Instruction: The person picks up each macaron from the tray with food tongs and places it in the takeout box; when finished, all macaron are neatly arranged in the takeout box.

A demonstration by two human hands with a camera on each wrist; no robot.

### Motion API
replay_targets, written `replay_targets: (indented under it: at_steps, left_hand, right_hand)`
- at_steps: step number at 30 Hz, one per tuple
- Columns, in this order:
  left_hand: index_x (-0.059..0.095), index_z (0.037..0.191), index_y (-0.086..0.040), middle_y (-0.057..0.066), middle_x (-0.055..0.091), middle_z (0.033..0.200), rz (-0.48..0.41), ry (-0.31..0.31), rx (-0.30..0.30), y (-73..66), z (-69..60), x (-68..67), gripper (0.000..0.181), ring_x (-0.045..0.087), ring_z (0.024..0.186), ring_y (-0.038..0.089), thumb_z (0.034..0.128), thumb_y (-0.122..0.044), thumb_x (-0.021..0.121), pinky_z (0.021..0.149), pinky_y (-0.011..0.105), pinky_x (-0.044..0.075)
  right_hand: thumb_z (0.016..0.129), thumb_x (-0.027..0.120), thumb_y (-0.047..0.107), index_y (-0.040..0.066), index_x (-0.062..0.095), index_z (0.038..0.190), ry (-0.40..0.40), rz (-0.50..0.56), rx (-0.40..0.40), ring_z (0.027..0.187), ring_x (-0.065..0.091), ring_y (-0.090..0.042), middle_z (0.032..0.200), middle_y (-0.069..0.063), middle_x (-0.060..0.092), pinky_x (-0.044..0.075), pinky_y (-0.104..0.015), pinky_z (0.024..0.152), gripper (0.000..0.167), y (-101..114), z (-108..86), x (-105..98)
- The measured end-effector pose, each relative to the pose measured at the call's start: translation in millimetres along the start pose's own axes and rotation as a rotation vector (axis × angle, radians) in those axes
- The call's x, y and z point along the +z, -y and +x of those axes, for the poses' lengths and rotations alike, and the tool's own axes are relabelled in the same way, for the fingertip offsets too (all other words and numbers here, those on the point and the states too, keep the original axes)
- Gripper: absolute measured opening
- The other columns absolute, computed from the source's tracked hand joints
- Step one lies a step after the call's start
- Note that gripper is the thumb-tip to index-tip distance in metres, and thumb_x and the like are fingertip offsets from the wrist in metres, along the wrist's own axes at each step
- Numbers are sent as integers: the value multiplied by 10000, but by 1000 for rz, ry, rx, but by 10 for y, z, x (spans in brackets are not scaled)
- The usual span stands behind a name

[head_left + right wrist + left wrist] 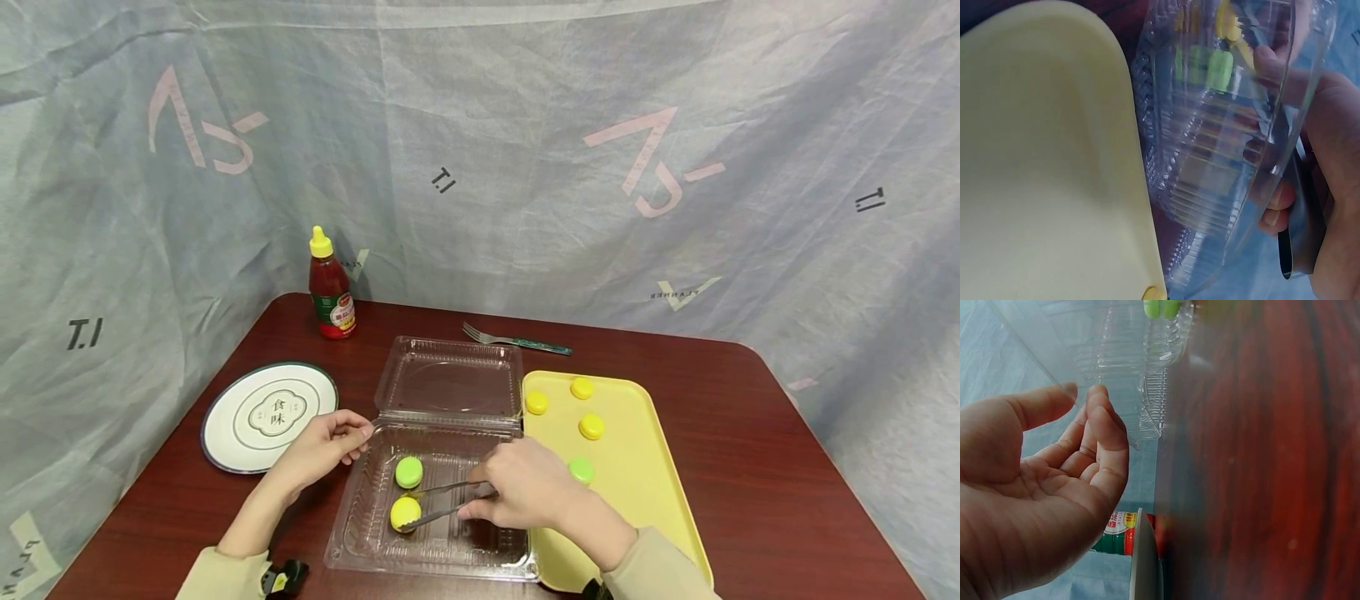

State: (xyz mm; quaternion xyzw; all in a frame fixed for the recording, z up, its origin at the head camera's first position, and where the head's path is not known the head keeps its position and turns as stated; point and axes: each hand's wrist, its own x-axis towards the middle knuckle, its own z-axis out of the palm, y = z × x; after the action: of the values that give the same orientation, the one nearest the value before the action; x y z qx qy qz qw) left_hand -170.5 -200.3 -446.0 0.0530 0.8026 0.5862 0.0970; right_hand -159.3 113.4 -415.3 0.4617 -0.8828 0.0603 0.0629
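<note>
A yellow macaron point(406, 510) sits in the open clear box point(487, 550), between the tips of my tongs point(438, 515). A yellow tray point(652, 500) lies just beside it on the dark red wooden surface point(750, 467); grey printed cloth point(495, 208) hangs behind. My right hand point(528, 487), reaching across the tray, grips the tongs; my left hand point(333, 442), fingers curled, pinches the box's left rim.

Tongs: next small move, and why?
Probably have the right hand ease the tongs open: their tips straddle the yellow macaron, which is already inside the clear container, beside the green macaron.
</note>
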Motion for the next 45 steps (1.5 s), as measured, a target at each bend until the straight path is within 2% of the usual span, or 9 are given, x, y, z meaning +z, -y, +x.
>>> replay_targets:
  at_steps: [2, 9, 14, 22, 31, 34, 38, 41, 45]
  left_hand:
    - [625, 1096, 52, 85, 636, 841, 1, 1, 3, 2, 2, 0, 230, 595, 766, 188, 987, -150, 630, 668, 310, 533]
    - [625, 1093, 51, 83, 637, 833, 5, -2, 3, 5, 10, 0, 231, 594, 759, 188, 987, -154, 633, 661, 302, 530]
    - [624, 1092, 51, 84, 635, 834, 3, 0, 4, 2, 7, -1, 231, 592, 759, 188, 988, -155, 631, 665, 305, 532]
    - [628, 1088, 53, 82, 635, 835, -4, 1, 2, 9, 7, -5, 224, 591, 760, 186, 990, -149, 627, 666, 306, 531]
    - [629, 1092, 47, 84, 641, 854, -8, 4, -3, 14, 6, -1, 233, 590, 761, 189, 990, -162, 631, 667, 315, 534]
    - [629, 1093, 46, 85, 642, 856, -7, 4, -4, 15, 7, -1, 235, 589, 761, 188, 990, -165, 632, 667, 316, 534]
    - [628, 1095, 45, 84, 640, 854, -4, 5, -2, 14, 8, -3, 235, 590, 761, 189, 990, -165, 633, 666, 311, 533]
    - [628, 1096, 46, 84, 638, 851, -3, 6, -1, 10, 7, -5, 236, 591, 764, 191, 990, -165, 632, 665, 310, 534]
    - [629, 1097, 48, 82, 638, 845, -2, 7, 0, 9, 6, -5, 235, 594, 766, 189, 990, -162, 630, 666, 308, 535]
  right_hand:
    - [833, 723, 591, 283, 436, 597, 4, 2, 3, 463, 250, 18, 526, 200, 319, 220, -182, 411, 483, 14, 8, 8]
    - [828, 711, 618, 300, 573, 648, 23, -17, 24, 453, 274, 11, 533, 201, 358, 245, -177, 390, 391, 43, 19, 41]
    - [820, 716, 624, 308, 525, 622, 23, -11, 35, 457, 261, 4, 526, 198, 339, 231, -189, 385, 418, 44, 19, 55]
    - [831, 679, 658, 303, 562, 636, 31, -28, 35, 451, 262, 8, 523, 204, 346, 235, -181, 381, 421, 53, 25, 67]
    - [807, 697, 670, 314, 509, 623, 46, 11, 54, 449, 277, 16, 520, 216, 345, 241, -187, 381, 442, 69, 37, 71]
    - [800, 701, 675, 317, 559, 647, 52, 12, 62, 446, 281, 15, 518, 215, 356, 246, -188, 382, 414, 72, 36, 68]
    - [799, 699, 678, 297, 706, 762, 52, 7, 62, 442, 310, 24, 541, 224, 409, 264, -175, 387, 382, 74, 33, 63]
    - [801, 698, 677, 274, 732, 800, 50, 9, 63, 444, 329, 31, 558, 232, 422, 275, -165, 394, 404, 72, 33, 63]
    - [803, 695, 679, 265, 699, 771, 55, 27, 76, 461, 353, 25, 570, 230, 409, 295, -175, 419, 415, 60, 31, 50]
